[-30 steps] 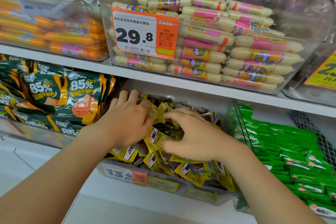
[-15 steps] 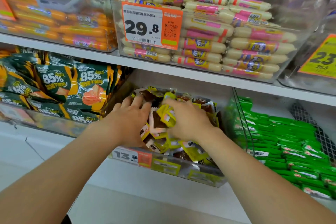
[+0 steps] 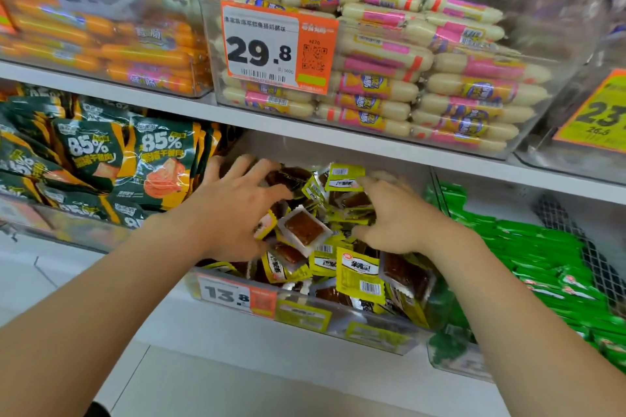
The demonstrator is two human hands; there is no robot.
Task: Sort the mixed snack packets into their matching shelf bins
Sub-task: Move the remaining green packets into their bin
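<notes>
Seemingly the sorting is only partly done: yellow packets (image 3: 360,272) are heaped untidily in the middle bin (image 3: 338,322) at the front edge of the lower shelf (image 3: 237,338). The grip of the left hand (image 3: 233,210) is spread wide on them; whether the curled right hand (image 3: 399,217) holds any cannot be told.

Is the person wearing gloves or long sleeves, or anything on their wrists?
No. The left hand and right hand have no gloves. The left forearm and right forearm are bare as far as the picture shows: no sleeves, watch or bracelet in sight.
</notes>
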